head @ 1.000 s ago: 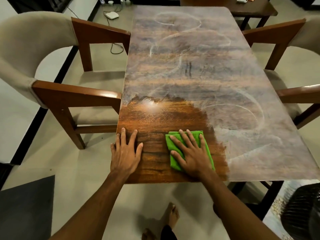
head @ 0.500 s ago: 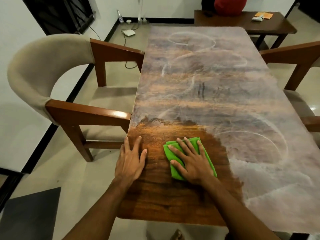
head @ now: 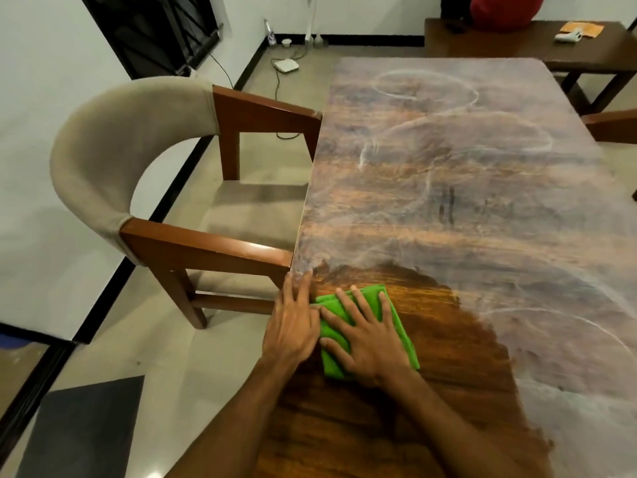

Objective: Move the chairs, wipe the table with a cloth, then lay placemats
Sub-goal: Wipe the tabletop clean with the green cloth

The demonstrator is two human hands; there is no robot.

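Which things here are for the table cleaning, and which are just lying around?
For the job: dusty table; green cloth under the right hand; left hand flat beside it; chair alongside.

Just lying about: white box on the floor; red thing and orange paper on the side table.

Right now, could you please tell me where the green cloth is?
In the head view the green cloth lies flat on the wiped near-left part of the table, under the right hand, with the left hand at its left edge.
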